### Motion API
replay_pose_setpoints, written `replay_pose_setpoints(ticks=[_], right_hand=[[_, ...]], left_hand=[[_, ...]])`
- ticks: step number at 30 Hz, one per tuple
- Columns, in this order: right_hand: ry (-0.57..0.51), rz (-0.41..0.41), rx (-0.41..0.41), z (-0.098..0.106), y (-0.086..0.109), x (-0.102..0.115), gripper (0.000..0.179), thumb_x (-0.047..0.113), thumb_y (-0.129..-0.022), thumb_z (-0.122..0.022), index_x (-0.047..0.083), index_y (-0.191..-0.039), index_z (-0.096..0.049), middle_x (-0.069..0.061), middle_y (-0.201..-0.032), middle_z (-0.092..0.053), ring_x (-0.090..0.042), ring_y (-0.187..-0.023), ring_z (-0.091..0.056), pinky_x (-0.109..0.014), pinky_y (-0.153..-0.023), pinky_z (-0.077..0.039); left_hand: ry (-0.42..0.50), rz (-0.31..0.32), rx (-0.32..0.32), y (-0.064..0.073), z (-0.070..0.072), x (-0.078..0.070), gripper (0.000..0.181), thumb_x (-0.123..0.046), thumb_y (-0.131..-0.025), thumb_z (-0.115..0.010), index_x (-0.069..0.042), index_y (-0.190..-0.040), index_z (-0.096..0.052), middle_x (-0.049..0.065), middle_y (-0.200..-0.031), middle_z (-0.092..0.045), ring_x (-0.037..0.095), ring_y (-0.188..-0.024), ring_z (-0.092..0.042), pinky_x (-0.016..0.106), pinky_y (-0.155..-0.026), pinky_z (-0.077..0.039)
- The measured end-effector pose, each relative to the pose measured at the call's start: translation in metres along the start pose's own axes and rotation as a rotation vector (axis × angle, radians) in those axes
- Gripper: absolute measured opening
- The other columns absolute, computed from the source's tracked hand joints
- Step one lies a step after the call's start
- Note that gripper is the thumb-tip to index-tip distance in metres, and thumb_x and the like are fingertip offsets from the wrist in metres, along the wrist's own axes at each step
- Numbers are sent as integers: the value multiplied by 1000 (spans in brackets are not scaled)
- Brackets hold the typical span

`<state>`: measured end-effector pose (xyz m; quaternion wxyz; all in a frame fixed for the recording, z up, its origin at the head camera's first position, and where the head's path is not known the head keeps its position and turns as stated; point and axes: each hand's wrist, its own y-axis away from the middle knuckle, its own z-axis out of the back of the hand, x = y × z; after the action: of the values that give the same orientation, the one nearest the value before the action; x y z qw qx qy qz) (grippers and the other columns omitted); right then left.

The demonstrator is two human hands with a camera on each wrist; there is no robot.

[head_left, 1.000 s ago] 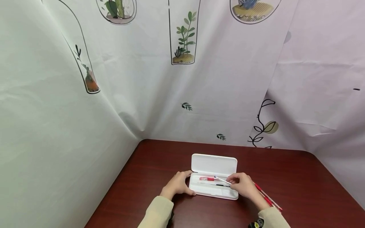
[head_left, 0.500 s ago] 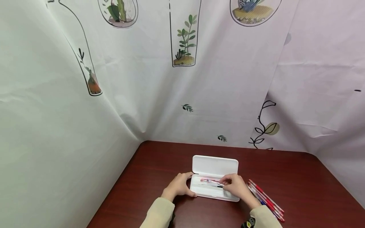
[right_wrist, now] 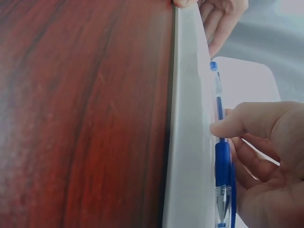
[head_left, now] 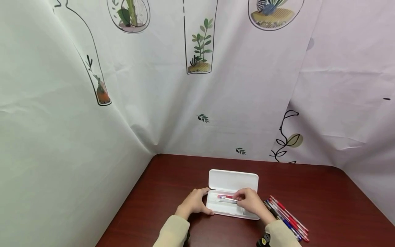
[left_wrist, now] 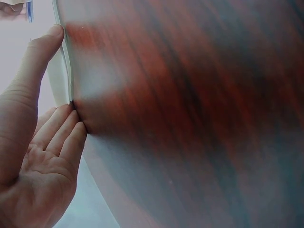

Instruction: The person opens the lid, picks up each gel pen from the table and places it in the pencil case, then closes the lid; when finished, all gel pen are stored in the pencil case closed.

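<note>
A white pencil case (head_left: 233, 180) lies on the table with its lid raised at the back. My left hand (head_left: 193, 201) holds its left end, thumb at the front corner and fingers at the back one. Over the case's tray my right hand (head_left: 250, 201) pinches a clear pen with a blue grip and cap (right_wrist: 222, 164) between thumb and fingers, lying along the case. Beside that pen, a red-capped pen (head_left: 224, 196) rests in the tray. My right fingers hide the tray's right part.
Several red, blue and black pens (head_left: 287, 216) lie side by side at a slant on the dark red wooden table (head_left: 172, 175), right of the case, partly behind my right forearm. A white printed cloth (head_left: 172, 103) hangs along the back and left.
My right hand has moved left over the tray, bringing the pen from a slant to nearly in line with the case. More of the loose pens now shows. My left hand keeps its hold.
</note>
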<state>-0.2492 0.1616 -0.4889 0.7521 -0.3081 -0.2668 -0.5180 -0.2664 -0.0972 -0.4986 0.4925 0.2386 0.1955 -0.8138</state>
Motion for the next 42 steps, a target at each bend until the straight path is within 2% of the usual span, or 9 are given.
replay_pose_setpoints(ticks=[7, 16, 21, 29, 38, 42], right_hand=[[26, -10, 7, -2, -3, 3, 17, -7, -71, -70, 6, -80, -73, 2, -70, -62, -9, -66, -50, -21, -59, -43], [20, -68, -50, 4, 0, 14, 13, -4, -75, -75, 5, -85, -74, -2, -75, -67, -13, -69, -54, -23, -61, -47], [13, -91, -66, 7, -1, 12, 14, -4, -75, -75, 6, -85, -74, -2, -76, -66, -11, -69, -54, -22, -62, -47], [-15, -56, -70, 12, -1, 6, 15, -7, -73, -72, 3, -85, -74, -1, -74, -65, -12, -69, -54, -22, -61, -47], [-31, -149, -76, 15, 2, 5, 16, -3, -74, -76, 5, -87, -74, -1, -75, -65, -14, -70, -55, -22, -62, -48], [-32, -148, -82, 17, 4, 3, 16, -2, -73, -77, 4, -88, -75, -2, -76, -66, -14, -70, -55, -21, -63, -49]], left_hand=[[5, -12, 1, 2, 0, -3, 76, -32, -56, -96, -13, -123, -65, 0, -122, -68, 12, -107, -61, 32, -94, -50], [-2, -9, 4, 2, 0, -5, 77, -31, -56, -96, -12, -123, -65, 1, -122, -68, 13, -107, -61, 32, -94, -50], [-3, -11, -2, 1, -1, -3, 78, -31, -56, -96, -11, -124, -65, 2, -123, -68, 13, -109, -61, 33, -95, -49], [-17, -17, -9, -1, -1, 0, 78, -33, -55, -96, -11, -123, -65, 2, -122, -68, 13, -108, -62, 33, -95, -49], [-24, -17, -12, -1, -1, 1, 78, -33, -55, -96, -12, -123, -65, 2, -122, -68, 13, -108, -62, 33, -94, -50], [-29, -24, -15, -1, 1, -1, 77, -33, -55, -96, -12, -122, -65, 2, -122, -68, 13, -107, -62, 33, -94, -50]])
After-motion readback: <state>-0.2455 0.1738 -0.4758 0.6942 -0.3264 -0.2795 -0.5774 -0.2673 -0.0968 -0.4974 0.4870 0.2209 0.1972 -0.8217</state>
